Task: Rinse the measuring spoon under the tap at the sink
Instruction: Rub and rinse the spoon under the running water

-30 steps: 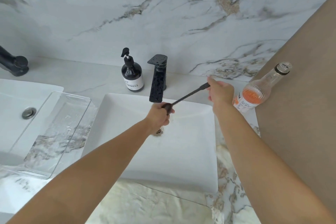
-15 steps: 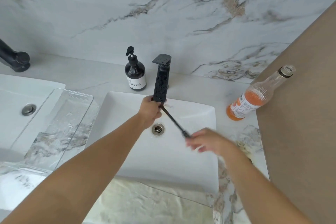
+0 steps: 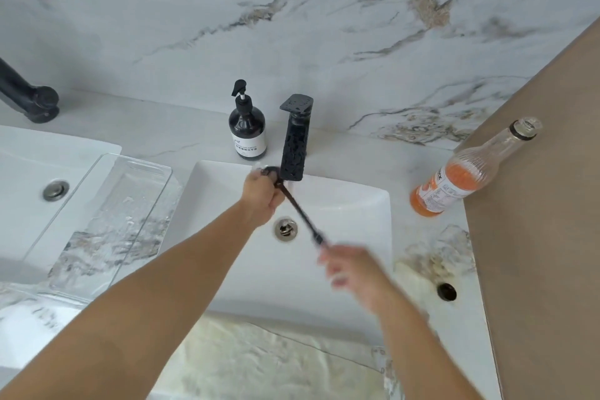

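The black measuring spoon point(image 3: 300, 214) has a long thin handle that slants across the white sink point(image 3: 350, 204). Its bowl end lies just under the spout of the black tap point(image 3: 293, 153). My left hand point(image 3: 259, 195) closes around that bowl end, right beside the spout. My right hand point(image 3: 350, 269), blurred by motion, grips the handle's near end over the front of the basin. A faint pale streak shows below the spout; I cannot tell whether water runs. The drain point(image 3: 285, 228) lies under the handle.
A black soap pump bottle point(image 3: 247, 133) stands left of the tap. An open glass bottle of orange drink point(image 3: 461, 178) leans at the right by a brown panel point(image 3: 535, 237). A clear tray point(image 3: 107, 221) spans a second sink point(image 3: 39, 153) at left.
My right hand swung the handle end from up by the orange bottle down toward the basin's front. My left hand rose with the bowl end from above the drain to the tap spout.
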Tool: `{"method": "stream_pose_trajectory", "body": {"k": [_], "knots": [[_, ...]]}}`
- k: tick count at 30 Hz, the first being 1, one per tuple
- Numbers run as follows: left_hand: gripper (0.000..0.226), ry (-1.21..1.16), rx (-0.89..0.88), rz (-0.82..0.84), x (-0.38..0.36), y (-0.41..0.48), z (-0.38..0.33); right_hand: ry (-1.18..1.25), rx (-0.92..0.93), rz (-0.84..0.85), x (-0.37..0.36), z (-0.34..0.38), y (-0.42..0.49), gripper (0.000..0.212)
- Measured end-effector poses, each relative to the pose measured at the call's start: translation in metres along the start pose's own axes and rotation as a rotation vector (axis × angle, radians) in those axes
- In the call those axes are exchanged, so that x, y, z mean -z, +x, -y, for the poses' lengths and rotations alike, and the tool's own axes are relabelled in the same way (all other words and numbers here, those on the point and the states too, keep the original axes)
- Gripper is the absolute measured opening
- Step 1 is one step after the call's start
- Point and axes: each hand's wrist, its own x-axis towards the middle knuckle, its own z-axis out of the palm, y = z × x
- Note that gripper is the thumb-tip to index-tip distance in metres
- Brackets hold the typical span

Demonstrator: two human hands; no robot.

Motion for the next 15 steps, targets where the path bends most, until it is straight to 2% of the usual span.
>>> {"method": "stream_pose_trajectory", "body": {"k": [2, 5, 8, 10, 13, 15], "knots": [[0.027, 0.159, 0.015, 0.065, -0.014, -0.01, 0.012, -0.074, -0.085, 0.237, -0.03, -0.039, -0.015, 0.022], [0.022, 0.277, -0.004, 0.107, -0.029, -0.019, 0.028, -0.211, -0.068, 0.289, -0.03, -0.04, -0.01, 0.019], [0.028, 0.164, -0.03, 0.035, -0.013, -0.01, 0.009, -0.264, 0.006, 0.098, 0.019, -0.003, 0.005, 0.013], [0.032, 0.206, -0.054, 0.033, -0.002, -0.006, 0.003, -0.088, 0.081, -0.095, 0.052, 0.032, 0.013, 0.011], [0.032, 0.328, -0.027, 0.122, -0.007, -0.016, 0.016, 0.272, 0.25, -0.397, 0.065, 0.089, 0.025, 0.018], [0.03, 0.285, 0.006, 0.174, -0.014, -0.021, 0.028, 0.383, 0.359, -0.503, 0.052, 0.111, 0.033, 0.025]]}}
